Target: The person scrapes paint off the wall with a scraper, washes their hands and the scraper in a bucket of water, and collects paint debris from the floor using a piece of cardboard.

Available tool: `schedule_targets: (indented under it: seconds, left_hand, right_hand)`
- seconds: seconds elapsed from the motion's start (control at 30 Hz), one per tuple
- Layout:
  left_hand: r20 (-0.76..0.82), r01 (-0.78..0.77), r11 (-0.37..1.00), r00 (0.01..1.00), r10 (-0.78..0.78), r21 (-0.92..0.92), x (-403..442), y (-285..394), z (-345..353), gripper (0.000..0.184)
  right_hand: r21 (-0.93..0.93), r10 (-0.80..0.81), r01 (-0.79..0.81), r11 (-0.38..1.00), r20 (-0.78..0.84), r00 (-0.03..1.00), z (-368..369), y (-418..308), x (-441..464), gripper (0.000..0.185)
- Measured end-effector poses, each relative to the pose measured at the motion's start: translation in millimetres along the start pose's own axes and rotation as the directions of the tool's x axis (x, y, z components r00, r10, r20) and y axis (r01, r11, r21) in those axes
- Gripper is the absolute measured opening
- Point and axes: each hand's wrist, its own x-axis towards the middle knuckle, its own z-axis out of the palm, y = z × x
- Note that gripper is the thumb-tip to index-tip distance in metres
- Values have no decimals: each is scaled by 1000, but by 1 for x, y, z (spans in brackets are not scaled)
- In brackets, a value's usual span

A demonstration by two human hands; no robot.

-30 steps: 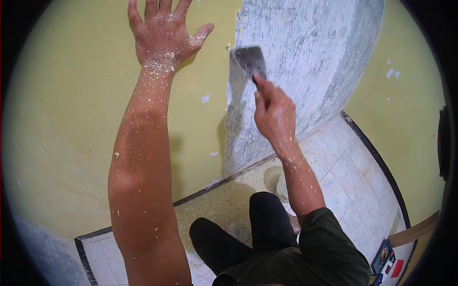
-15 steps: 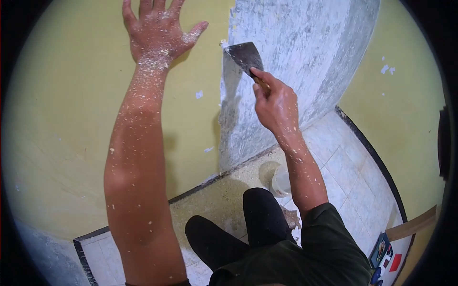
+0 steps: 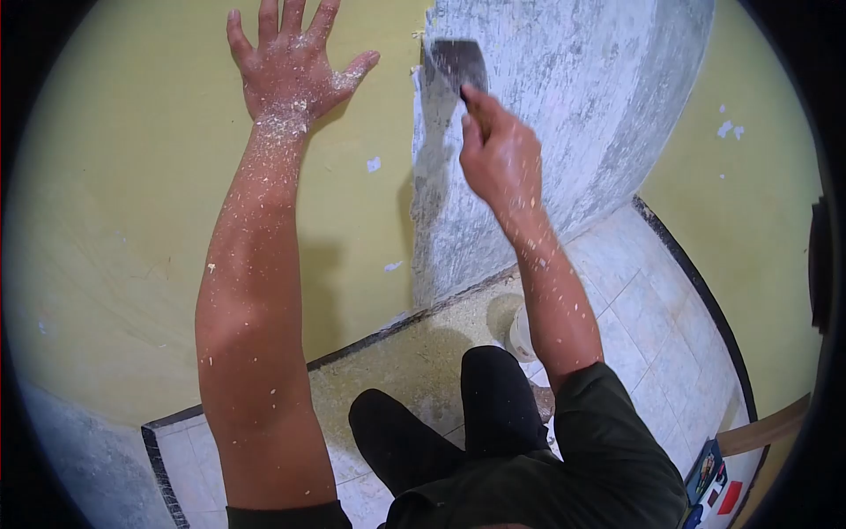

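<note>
My left hand [image 3: 289, 70] lies flat on the yellow painted wall [image 3: 361, 212], fingers spread, with pale flakes on its back and along the forearm. In my right hand [image 3: 504, 150] is a paint scraper [image 3: 460, 63], its wide dark blade slightly blurred. The blade is up against the wall, close to the ragged edge where yellow paint meets the stripped grey-white patch [image 3: 555, 106]. My fingers wrap round the handle and hide most of it. Small flakes stick out along the paint edge left of the blade.
A white bucket [image 3: 522, 335] stands on the tiled floor [image 3: 639, 326], partly behind my right forearm. Pale debris [image 3: 388, 379] covers the floor along the wall base. At lower right are a wooden edge [image 3: 762, 423] and several small items, one a red piece [image 3: 730, 498].
My right hand and the scraper have moved up along the paint edge. My left hand stays spread on the wall. The view has shifted slightly.
</note>
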Motion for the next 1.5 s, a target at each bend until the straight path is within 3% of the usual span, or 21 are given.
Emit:
schedule_targets:
  seconds: [0.4,0.5,0.63,0.83,0.9,1.0,1.17,1.33,1.5]
  left_hand:
    - [1,-1,1000,1000,1,-10,0,-3,6,98]
    - [99,26,1000,995,-27,9,1,-1,2,97]
    - [109,26,1000,994,-25,-6,3,-4,2,96]
    - [3,-13,999,1000,13,-31,-1,-6,1,96]
    - [-14,-30,997,999,29,-67,0,-9,2,95]
    - [-70,-45,995,997,38,-92,0,-10,8,94]
    - [5,-26,998,1000,26,-50,-1,-8,1,95]
    - [82,-35,999,996,35,-2,0,-13,3,94]
    - [44,-36,999,998,37,-26,1,-13,9,95]
  right_hand:
    - [17,19,-20,1000,54,998,-8,-2,-4,33]
    - [-8,27,-26,1000,44,999,4,1,-27,34]
    - [43,32,-33,999,17,999,7,-12,-2,33]
    - [-23,-6,6,1000,30,1000,-3,-16,-12,31]
    - [-7,67,-67,998,45,997,10,0,-27,28]
    - [-30,53,-53,998,12,999,-4,-31,21,29]
    - [-67,75,-69,995,89,993,-7,-20,-12,30]
    - [-79,38,-38,996,2,999,-7,-44,36,30]
    - [-143,140,-121,982,134,981,-13,-25,-13,31]
